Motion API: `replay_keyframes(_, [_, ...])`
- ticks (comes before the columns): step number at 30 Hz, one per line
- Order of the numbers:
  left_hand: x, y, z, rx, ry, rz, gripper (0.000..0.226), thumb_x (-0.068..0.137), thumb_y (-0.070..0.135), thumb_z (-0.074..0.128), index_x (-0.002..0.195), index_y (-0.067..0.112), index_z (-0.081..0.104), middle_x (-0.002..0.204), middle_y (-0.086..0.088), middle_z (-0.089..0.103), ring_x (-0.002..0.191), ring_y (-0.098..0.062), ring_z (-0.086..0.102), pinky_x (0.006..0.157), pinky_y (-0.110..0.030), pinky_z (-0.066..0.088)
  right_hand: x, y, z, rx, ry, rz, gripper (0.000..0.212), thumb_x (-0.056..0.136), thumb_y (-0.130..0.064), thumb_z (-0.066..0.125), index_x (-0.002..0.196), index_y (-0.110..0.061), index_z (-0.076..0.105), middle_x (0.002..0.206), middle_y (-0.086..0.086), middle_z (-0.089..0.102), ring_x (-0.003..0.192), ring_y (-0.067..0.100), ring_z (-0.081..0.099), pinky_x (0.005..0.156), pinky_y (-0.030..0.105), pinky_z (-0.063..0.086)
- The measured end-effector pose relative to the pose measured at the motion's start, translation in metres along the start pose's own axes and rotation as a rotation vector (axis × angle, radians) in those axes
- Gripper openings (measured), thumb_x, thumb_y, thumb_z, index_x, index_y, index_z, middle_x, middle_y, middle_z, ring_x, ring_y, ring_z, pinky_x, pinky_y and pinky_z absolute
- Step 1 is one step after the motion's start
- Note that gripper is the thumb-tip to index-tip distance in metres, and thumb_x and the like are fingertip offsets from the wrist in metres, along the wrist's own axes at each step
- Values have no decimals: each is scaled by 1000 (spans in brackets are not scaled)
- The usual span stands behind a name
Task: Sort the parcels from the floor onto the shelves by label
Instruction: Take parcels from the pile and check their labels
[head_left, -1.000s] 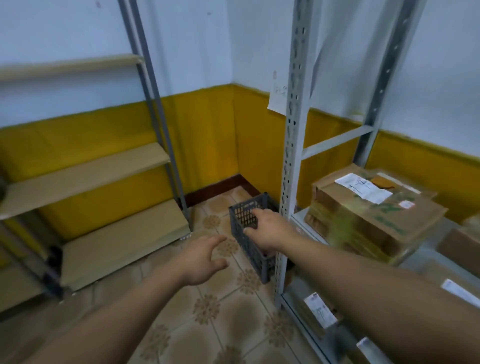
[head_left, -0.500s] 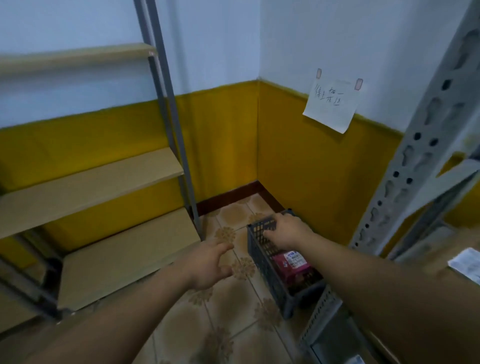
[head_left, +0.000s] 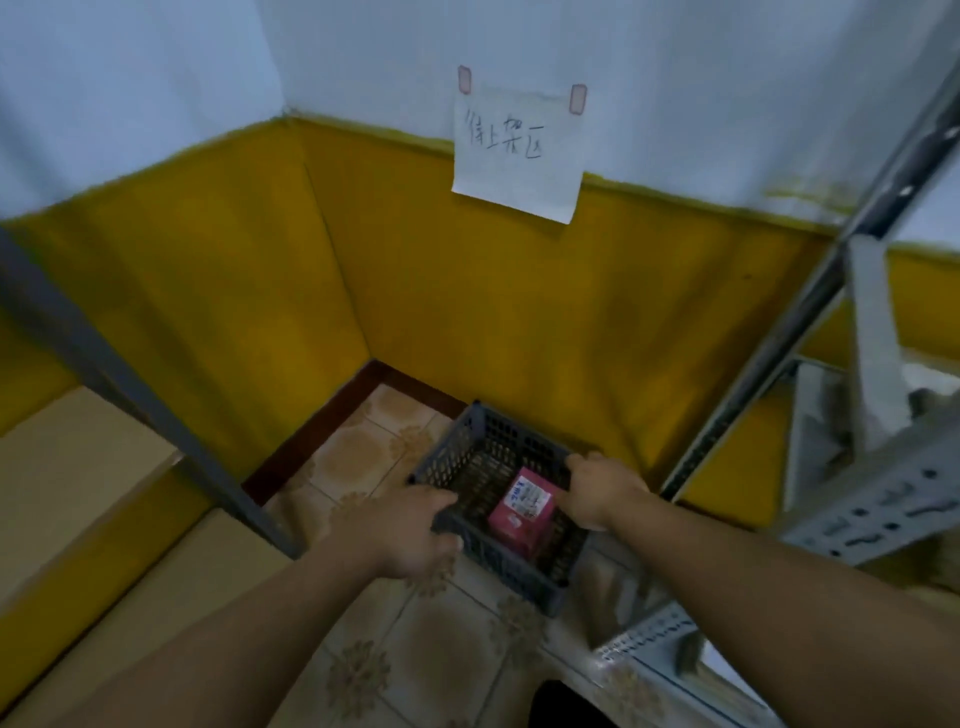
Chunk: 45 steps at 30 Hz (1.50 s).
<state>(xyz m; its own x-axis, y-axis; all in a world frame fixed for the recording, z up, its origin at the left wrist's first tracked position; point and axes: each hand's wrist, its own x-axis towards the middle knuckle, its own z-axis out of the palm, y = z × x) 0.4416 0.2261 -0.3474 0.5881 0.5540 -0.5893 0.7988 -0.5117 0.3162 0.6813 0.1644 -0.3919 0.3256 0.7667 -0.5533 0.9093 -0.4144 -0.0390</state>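
The left hand (head_left: 410, 530) grips the near-left rim of the dark crate (head_left: 506, 569) and the right hand (head_left: 597, 491) curls over its right rim, a pink labelled parcel (head_left: 519, 509) lying inside between them, a handwritten sign (head_left: 514, 156) beyond

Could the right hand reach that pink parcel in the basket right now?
Probably yes: the right hand grips the basket rim just beside the pink parcel, and nothing covers it; it would need to let go first.

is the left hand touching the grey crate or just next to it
Touching. The head view shows the left hand on the crate at its left rim, thumb laid over the edge with no gap.
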Motion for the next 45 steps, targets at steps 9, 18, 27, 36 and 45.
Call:
replay_keyframes(9, [140, -25, -41, 3, -202, 44, 62, 98, 46, 50, 152, 23, 28, 155, 2, 32, 137, -17, 38, 103, -23, 35, 99, 24, 9, 309, -97, 235, 68, 98, -57, 43, 150, -16, 31, 147, 14, 40, 125, 34, 48, 101, 44, 46])
replay_keyframes(18, [256, -62, -63, 261, -275, 99, 55, 96, 46, 51, 145, 24, 39, 145, -2, 44, 128, -21, 45, 102, -31, 41, 165, 20, 11, 691, -120, 386, 49, 96, -50, 50, 132, -17, 50, 130, 9, 57, 111, 27, 57, 91, 31, 50])
replay_keyframes(27, [404, -98, -14, 332, -406, 222, 53, 90, 48, 56, 137, 26, 46, 136, 1, 53, 120, -16, 52, 97, -29, 44, 243, 13, 75, 1117, -41, 653, 10, 96, -44, 55, 90, -36, 54, 107, -1, 65, 105, 25, 63, 96, 37, 50])
replay_keyframes(36, [540, -139, 139, 60, -413, 60, 62, 93, 40, 59, 149, 27, 34, 144, -1, 48, 124, -18, 53, 101, -35, 48, 402, 49, 241, 1162, -133, 622, 38, 88, -55, 57, 111, -25, 60, 80, -5, 68, 65, 6, 64, 61, 26, 52])
replay_keyframes(45, [634, -159, 280, -337, -324, -69, 75, 92, 36, 61, 150, 39, 14, 143, 4, 46, 129, -19, 49, 95, -36, 46, 507, 68, 377, 1318, -104, 620, 24, 98, -26, 59, 122, -24, 55, 94, -6, 63, 72, 3, 62, 57, 17, 48])
